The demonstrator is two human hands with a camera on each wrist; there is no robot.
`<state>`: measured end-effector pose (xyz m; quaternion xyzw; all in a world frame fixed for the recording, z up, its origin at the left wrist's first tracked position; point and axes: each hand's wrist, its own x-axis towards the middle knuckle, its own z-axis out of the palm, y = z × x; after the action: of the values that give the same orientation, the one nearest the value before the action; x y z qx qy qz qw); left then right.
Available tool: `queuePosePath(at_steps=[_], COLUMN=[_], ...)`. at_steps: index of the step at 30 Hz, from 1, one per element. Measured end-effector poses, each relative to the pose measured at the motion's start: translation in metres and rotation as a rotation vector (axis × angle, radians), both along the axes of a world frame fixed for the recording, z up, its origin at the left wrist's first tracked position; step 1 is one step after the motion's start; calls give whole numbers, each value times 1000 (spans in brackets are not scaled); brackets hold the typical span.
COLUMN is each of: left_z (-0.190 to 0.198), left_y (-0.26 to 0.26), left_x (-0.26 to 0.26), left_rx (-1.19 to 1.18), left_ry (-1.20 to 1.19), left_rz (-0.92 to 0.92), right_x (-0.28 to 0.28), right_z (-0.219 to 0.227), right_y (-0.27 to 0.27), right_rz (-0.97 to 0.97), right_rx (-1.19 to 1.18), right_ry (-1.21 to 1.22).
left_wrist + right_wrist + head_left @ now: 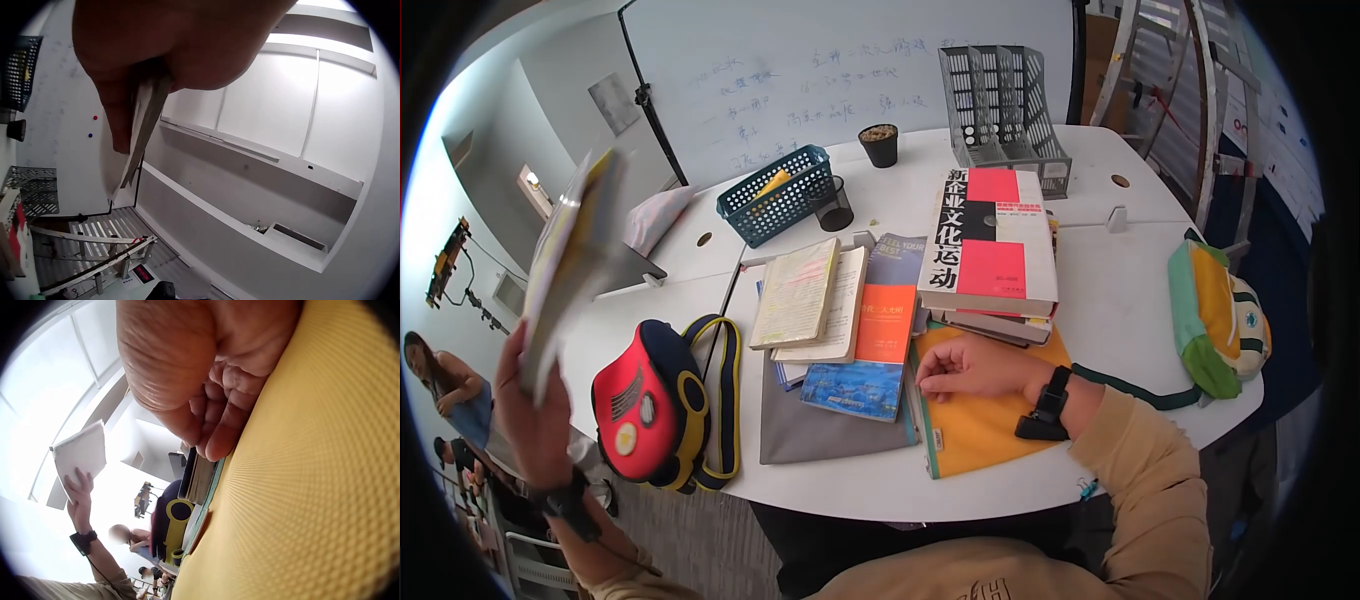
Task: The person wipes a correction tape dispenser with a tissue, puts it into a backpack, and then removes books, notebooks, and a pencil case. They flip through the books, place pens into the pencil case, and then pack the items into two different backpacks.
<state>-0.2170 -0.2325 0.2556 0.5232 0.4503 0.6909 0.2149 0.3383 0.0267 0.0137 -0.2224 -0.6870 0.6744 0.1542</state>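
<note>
My left hand grips a thin book or booklet, raised off the table at the far left and blurred. In the left wrist view the booklet is edge-on between thumb and fingers; the right wrist view shows its pale flat side. My right hand rests on the yellow folder, its fingers loosely curled with nothing in them. Beside it lie a blue book, an orange book and worn booklets on a grey folder.
A thick red-and-white book tops a stack behind my right hand. A red bag stands left, a green-yellow bag right. Along the back are a teal basket, pen cup, plant pot and grey file rack.
</note>
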Motion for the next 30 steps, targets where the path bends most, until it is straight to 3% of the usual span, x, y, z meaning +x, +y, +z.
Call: queuePosePath(at_steps=[2,3,5,9,12,15,16,21,23,25,30], left_z=[4,14,2,-54,-97,-109,-114,-59,-45,-27,-33], left_y=[47,71,103,178,210,226,228,223,230,231,249], left_x=[71,107,158,179,199,191,187,174,166,182,236], left_rx=[-105,-230,-248,-404,-490,-743,-674,-401,-275,-291,-313], left_ry=[-186,-425,-160,-124,174,864,1052,869,667,233,-191], left_rz=[-119,-290,-221,-413,-291,-88,12,99,-3,-192,-498], right_x=[1,1,1,2,2,2,1,1,0,1,1], right_z=[2,2,-2,1,1,-3,3,0,-1,2,8], right_y=[-1,-1,2,1,2,3,0,3,3,3,0], right_rz=[-2,-3,14,24,22,14,7,18,25,25,25], right_rx=[5,6,-7,-5,-14,14,13,17,20,14,23], right_ry=[1,1,7,2,0,29,30,3,0,8,-22])
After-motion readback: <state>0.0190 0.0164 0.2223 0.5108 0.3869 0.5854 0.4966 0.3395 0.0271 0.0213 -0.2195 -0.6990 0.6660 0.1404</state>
